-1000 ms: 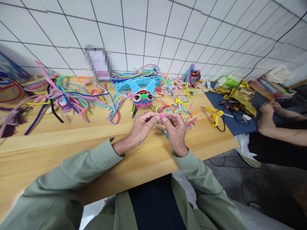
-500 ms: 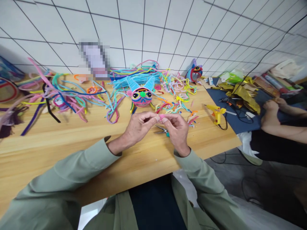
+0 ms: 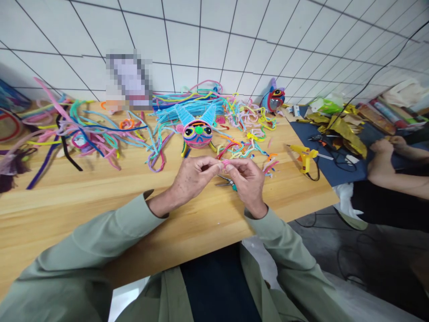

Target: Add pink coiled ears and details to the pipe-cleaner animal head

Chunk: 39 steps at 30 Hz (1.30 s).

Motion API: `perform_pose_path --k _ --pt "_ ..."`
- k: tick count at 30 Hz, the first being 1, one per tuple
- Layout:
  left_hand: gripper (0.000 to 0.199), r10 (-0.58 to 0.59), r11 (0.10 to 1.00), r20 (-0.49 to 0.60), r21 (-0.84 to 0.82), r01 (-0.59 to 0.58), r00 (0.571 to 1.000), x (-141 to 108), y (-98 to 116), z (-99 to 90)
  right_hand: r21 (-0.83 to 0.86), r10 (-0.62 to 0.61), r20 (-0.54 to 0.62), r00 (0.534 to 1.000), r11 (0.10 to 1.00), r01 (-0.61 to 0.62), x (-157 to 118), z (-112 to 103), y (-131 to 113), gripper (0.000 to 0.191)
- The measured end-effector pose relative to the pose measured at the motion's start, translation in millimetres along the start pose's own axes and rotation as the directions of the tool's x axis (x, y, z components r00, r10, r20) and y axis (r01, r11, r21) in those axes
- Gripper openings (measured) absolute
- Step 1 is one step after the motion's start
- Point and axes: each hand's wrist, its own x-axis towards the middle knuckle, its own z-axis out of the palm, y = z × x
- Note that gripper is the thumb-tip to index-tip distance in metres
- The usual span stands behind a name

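Between the fingertips of both hands is a small curled pink pipe cleaner (image 3: 226,163). My left hand (image 3: 196,178) pinches it from one side and my right hand (image 3: 247,181) from the other, thumbs facing each other above the table. Partly hidden behind my right hand lie pliers (image 3: 228,182) with greenish handles. Just beyond the hands sits a colourful animal figure (image 3: 198,134) with blue pipe-cleaner ears, big black eyes, a green nose and a pink coil at its side.
Pipe cleaners (image 3: 191,109) are heaped along the wall, with cut pieces to the right and a tangle (image 3: 90,134) at left. A second figure (image 3: 273,98) stands behind. A yellow glue gun (image 3: 304,157) lies at right, near another person's hands (image 3: 385,147) over a dark blue mat.
Both hands keep their pinch on the pink pipe cleaner in nearly the same place. The view has shifted slightly; nothing on the table has visibly moved.
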Motion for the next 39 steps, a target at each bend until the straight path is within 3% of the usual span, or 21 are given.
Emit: perform_pose_path --k 4,7,9,12,14,16,18,27,29,32,35,39 --pt "0.031 -0.108 0.990 -0.008 -0.096 0.106 0.994 2.8 4.5 -0.2 -0.127 -0.107 0.001 0.994 0.986 0.106 0.3 -2.7 -0.3 0.020" --pt "0.032 -0.191 0.970 0.011 -0.152 0.191 0.981 3.9 8.0 -1.7 -0.294 -0.278 0.062 0.958 0.913 0.284 1.9 -8.5 -1.1 0.019" --pt "0.032 -0.231 0.956 0.033 -0.180 0.233 0.972 3.5 9.7 -2.4 -0.400 -0.408 0.157 0.900 0.807 0.435 3.7 -13.1 -0.1 0.018" --pt "0.033 -0.271 0.932 0.079 -0.229 0.282 0.959 1.9 11.7 -1.6 -0.528 -0.582 0.286 0.761 0.567 0.632 6.5 -18.2 3.1 0.025" --pt "0.034 -0.284 0.911 0.115 -0.276 0.305 0.952 0.4 13.0 0.3 -0.569 -0.663 0.322 0.676 0.435 0.698 7.5 -19.7 4.1 0.029" --pt "0.037 -0.295 0.888 0.142 -0.323 0.326 0.945 -1.3 14.0 2.7 -0.585 -0.710 0.309 0.633 0.383 0.715 7.6 -19.9 3.5 0.033" --pt "0.039 -0.312 0.871 0.153 -0.348 0.346 0.938 -3.0 14.4 5.1 -0.595 -0.730 0.279 0.624 0.379 0.709 6.9 -19.4 1.9 0.035" --pt "0.036 -0.286 0.901 0.106 -0.308 0.305 0.952 -5.4 9.5 6.0 -0.594 -0.709 0.262 0.655 0.416 0.689 5.5 -20.0 1.3 0.043" --pt "0.034 -0.276 0.910 0.084 -0.296 0.288 0.957 -5.3 8.3 6.1 -0.569 -0.694 0.247 0.676 0.460 0.681 4.5 -18.1 1.3 0.042" --pt "0.033 -0.271 0.919 0.019 -0.292 0.265 0.962 -5.5 6.6 8.0 -0.467 -0.603 0.101 0.791 0.674 0.573 0.7 -10.9 0.9 0.029" --pt "0.029 -0.266 0.921 -0.023 -0.302 0.247 0.964 -6.0 4.0 10.8 -0.269 -0.381 -0.013 0.924 0.892 0.364 -3.4 -0.4 -0.1 0.016" --pt "0.026 -0.266 0.918 -0.044 -0.315 0.239 0.963 -6.7 0.5 12.7 -0.110 -0.185 -0.022 0.982 0.977 0.182 -3.2 9.0 -1.5 0.018"
